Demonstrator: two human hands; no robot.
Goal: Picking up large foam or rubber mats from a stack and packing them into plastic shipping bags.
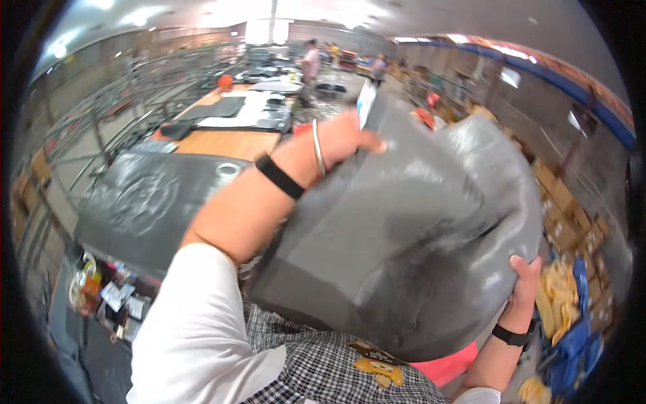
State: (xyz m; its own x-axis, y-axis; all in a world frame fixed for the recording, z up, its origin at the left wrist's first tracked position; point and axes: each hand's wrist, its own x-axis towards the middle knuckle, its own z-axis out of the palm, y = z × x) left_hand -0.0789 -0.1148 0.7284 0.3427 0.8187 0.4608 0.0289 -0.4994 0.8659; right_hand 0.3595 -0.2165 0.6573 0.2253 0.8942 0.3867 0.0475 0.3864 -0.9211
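Holding: both hands carry a large, bulging grey plastic mailer bag [404, 236] up in front of the chest, clear of the worktop
Left hand [343, 138]: fingers curled over the upper edge of the grey bag, thumb side toward the camera, closed in a grip on the plastic; a thin metal bangle [316, 148] and a black wristband [279, 176] sit on that wrist
Right hand [525, 283]: pressed to the lower right side of the bag, fingers wrapped behind it and out of sight, thumb on the front; it looks like a supporting grip from beneath; a black band [509, 335] on that wrist
Bag: full and rounded, glossy, creased near the middle; a small white label or card [367, 101] stands at its top edge just beside the left hand
Step, as I judge it: the filled bag is lifted and being turned or shifted between the hands
Next move calls for: a firm hold at top and bottom, since the smooth plastic could slip, and a free spot to set the bulk down
Beyond the hands: a long wooden worktop [229, 143] to the left with a flat dark grey plastic bag [148, 202] lying on it
Farther: dark and white sheets at the worktop's far end, metal racks on the left, stacked cardboard boxes [565, 209] on the right
Background: other people stand well apart
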